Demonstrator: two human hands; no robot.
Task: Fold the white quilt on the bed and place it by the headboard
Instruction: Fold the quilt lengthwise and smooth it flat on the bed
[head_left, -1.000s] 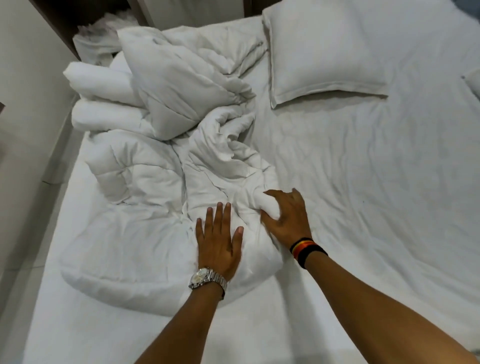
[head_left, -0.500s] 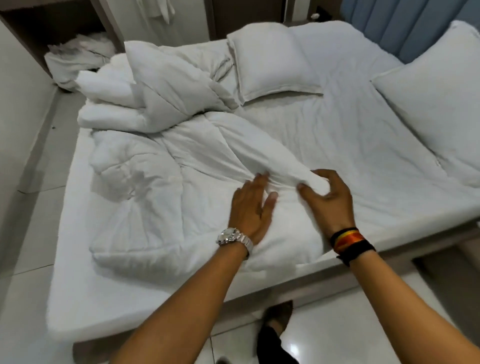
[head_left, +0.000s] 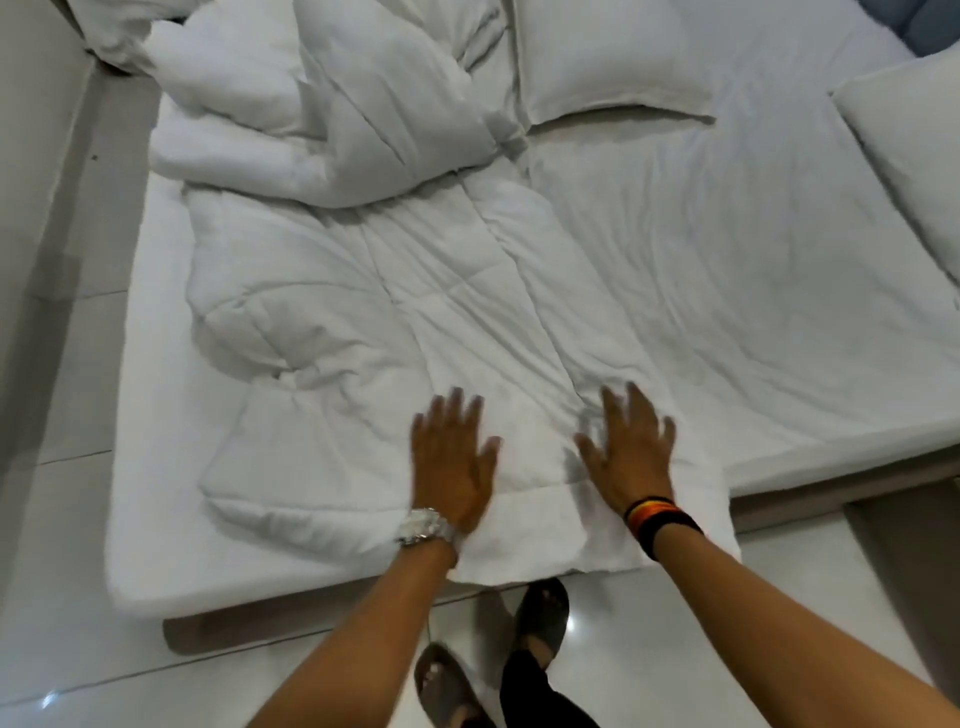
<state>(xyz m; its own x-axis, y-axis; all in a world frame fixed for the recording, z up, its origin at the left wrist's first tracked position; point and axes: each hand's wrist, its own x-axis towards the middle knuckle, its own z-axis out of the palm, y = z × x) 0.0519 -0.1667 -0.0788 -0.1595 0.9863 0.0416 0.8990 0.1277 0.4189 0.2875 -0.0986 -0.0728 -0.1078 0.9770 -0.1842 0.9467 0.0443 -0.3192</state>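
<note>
The white quilt (head_left: 395, 291) lies on the bed, partly spread toward the near edge and bunched in a heap at the far left. Its near hem hangs slightly over the mattress edge. My left hand (head_left: 452, 457), with a silver watch on the wrist, rests flat on the quilt, fingers spread. A little to the right, my right hand (head_left: 628, 452), with a dark wristband, also lies flat and open on the quilt. Neither hand grips any fabric. The blue headboard (head_left: 904, 26) shows only as a sliver at the top right.
A white pillow (head_left: 608, 52) lies at the far middle and another pillow (head_left: 904, 145) at the right edge. The white sheet (head_left: 727, 249) covers the mattress to the right. My sandalled feet (head_left: 540, 618) stand on glossy floor tiles below the bed edge. A wall runs along the left.
The quilt's near part has been pulled toward the bed edge and flattened. My right hand has let go of the fold it gripped; both hands now lie flat and farther apart.
</note>
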